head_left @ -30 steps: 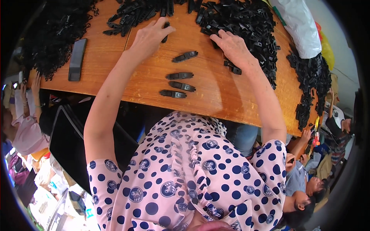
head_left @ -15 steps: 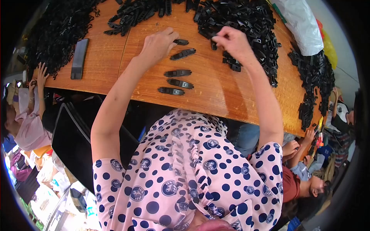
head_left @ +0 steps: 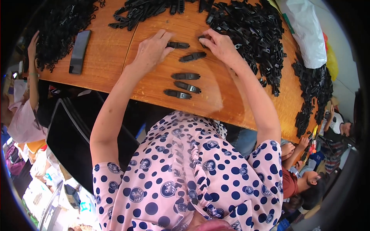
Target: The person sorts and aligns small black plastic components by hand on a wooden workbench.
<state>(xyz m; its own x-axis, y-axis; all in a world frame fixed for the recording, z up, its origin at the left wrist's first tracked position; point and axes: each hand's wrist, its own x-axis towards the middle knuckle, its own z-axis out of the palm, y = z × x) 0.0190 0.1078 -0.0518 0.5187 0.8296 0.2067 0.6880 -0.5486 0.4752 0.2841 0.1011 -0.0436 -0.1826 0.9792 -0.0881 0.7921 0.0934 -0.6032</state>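
My left hand [head_left: 153,47] is closed on one end of a slim black plastic part [head_left: 178,45], which points to the right over the table. Facing it, my right hand [head_left: 220,45] pinches a small black plastic piece [head_left: 202,38], mostly covered by the fingers. A short gap separates the two pieces. Below them a similar black part [head_left: 192,57] lies tilted on the wood. Nearer to me lie three more: an upper one [head_left: 185,76], a slanted middle one [head_left: 187,87] and a lower one [head_left: 177,94].
A large heap of small black pieces [head_left: 256,34] spreads beyond my right hand. Longer black parts [head_left: 142,11] lie at the far side, and a dark pile [head_left: 58,27] at far left. A smartphone [head_left: 80,52] rests on the wooden table [head_left: 111,50]. Other people sit at both sides.
My right hand has come left from the heap with a small piece, toward the part in my left hand. The view has shifted slightly; the lying parts keep their arrangement.
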